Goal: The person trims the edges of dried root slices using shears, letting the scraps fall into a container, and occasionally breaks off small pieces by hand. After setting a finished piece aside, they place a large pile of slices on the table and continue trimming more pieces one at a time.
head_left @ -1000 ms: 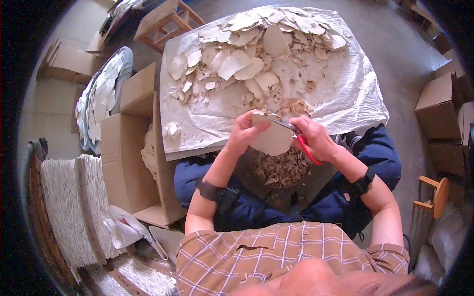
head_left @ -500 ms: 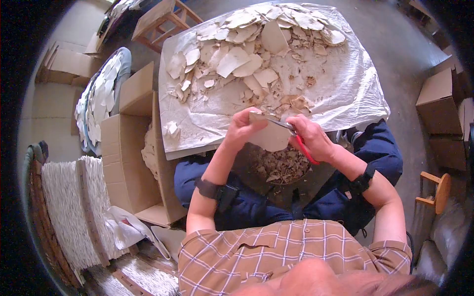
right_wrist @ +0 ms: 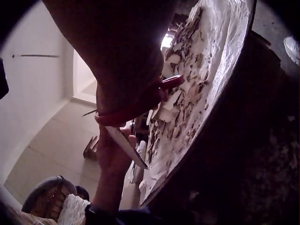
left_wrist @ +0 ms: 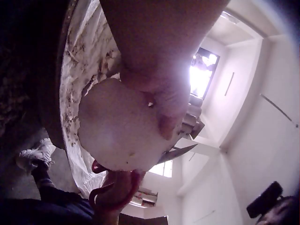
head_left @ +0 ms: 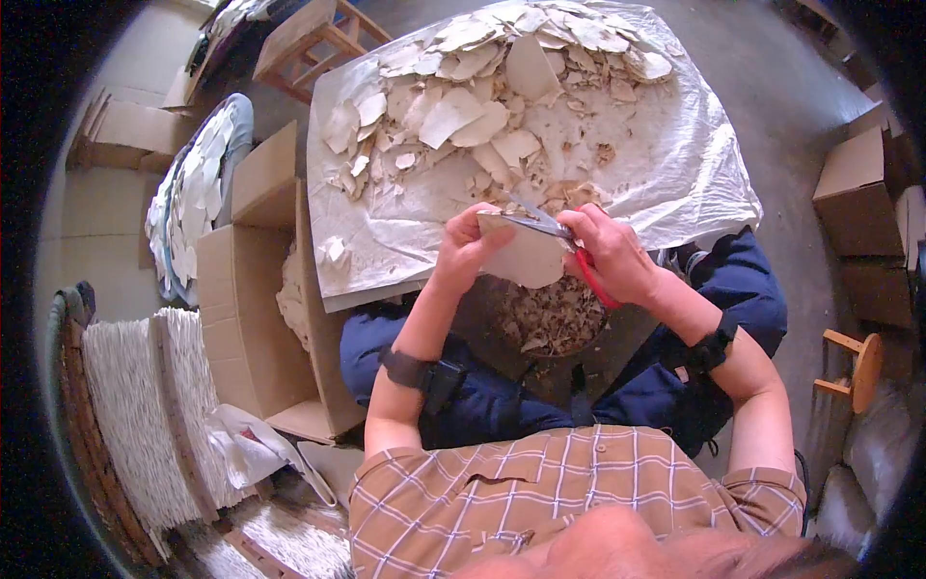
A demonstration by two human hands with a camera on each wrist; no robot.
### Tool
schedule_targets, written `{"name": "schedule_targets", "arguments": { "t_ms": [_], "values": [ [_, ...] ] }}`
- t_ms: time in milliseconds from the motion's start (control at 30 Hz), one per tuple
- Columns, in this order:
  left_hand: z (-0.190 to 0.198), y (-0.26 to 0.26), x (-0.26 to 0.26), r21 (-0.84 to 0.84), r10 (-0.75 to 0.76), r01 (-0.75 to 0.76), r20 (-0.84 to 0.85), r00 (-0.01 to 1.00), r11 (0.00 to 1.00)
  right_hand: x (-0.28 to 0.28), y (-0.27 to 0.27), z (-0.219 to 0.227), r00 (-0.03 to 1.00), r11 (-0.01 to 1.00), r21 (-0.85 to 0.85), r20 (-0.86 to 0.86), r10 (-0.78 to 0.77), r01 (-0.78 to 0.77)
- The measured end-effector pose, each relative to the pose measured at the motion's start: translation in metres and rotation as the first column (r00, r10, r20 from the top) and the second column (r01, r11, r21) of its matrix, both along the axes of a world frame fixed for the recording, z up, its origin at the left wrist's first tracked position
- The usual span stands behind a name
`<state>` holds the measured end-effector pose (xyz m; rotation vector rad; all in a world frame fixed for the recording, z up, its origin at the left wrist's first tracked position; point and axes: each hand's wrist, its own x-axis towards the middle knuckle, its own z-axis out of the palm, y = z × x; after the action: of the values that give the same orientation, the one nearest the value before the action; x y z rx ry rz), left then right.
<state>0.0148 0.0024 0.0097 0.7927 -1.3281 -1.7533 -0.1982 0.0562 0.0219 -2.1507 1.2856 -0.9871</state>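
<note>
My left hand [head_left: 463, 249] pinches a thin, pale, rounded flat piece [head_left: 531, 261] between thumb and fingers, at its upper left edge. In my right hand [head_left: 619, 259] is a pair of scissors with red handles [head_left: 591, 278], its fingers curled round them. The blades stand apart at the piece's far edge, pointing toward the left hand. From the left wrist view, the piece [left_wrist: 117, 124] shows its broad face, with blade tips [left_wrist: 180, 152] sticking out past it. In the right wrist view the piece is nearly edge-on.
A table with a white plastic cover [head_left: 675, 193] bears a heap of similar pale pieces [head_left: 453, 116] and brown crumbs. Below the hands, between the knees, is a container of scraps [head_left: 555, 318]. An open cardboard box [head_left: 246, 318] stands left; a wooden stool [head_left: 858, 372] is at right.
The scissor blades have spread apart, one now raised over the piece's edge. Both hands with the piece have shifted slightly up and left in the head view.
</note>
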Motion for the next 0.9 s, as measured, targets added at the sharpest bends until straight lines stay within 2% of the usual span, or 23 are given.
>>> {"name": "schedule_targets", "arguments": {
  "t_ms": [367,500,600,667,733,767,800,867,900],
  "values": [
    [0.006,0.001,0.002,-0.013,0.01,-0.01,0.014,1.0,1.0,-0.004,-0.001,0.002,0.997,1.0,-0.02,-0.08,0.01,-0.012],
    [0.004,0.001,0.003,-0.007,-0.014,0.014,0.003,1.0,1.0,-0.003,0.002,0.003,0.997,1.0,0.028,-0.075,0.015,-0.013],
    [0.005,-0.001,0.006,0.01,-0.019,0.019,0.012,1.0,1.0,-0.003,0.003,0.0,0.998,0.999,0.033,-0.069,0.001,0.001],
    [0.014,-0.005,0.012,0.023,-0.011,0.01,0.029,1.0,1.0,-0.004,0.001,0.003,0.995,0.995,0.034,-0.057,-0.087,0.089],
    [0.027,-0.009,0.019,-0.04,-0.078,0.089,0.222,0.972,0.995,-0.01,-0.004,0.012,0.993,0.994,0.04,-0.06,-0.104,0.106],
    [0.033,-0.008,0.019,-0.046,-0.061,0.079,0.299,0.952,0.996,-0.013,-0.005,0.014,0.99,0.991,0.047,-0.069,-0.122,0.126],
    [0.031,-0.008,0.021,-0.044,-0.056,0.072,0.298,0.953,0.996,-0.014,-0.005,0.014,0.991,0.992,0.049,-0.07,-0.116,0.119],
    [0.024,-0.011,0.026,-0.112,-0.038,0.089,0.399,0.916,0.99,-0.016,-0.006,0.013,0.968,0.997,-0.053,-0.245,-0.06,0.049],
    [0.026,-0.01,0.026,-0.111,-0.034,0.086,0.4,0.916,0.99,-0.014,-0.006,0.011,0.964,0.998,-0.055,-0.263,-0.047,0.034]
  ]
}}
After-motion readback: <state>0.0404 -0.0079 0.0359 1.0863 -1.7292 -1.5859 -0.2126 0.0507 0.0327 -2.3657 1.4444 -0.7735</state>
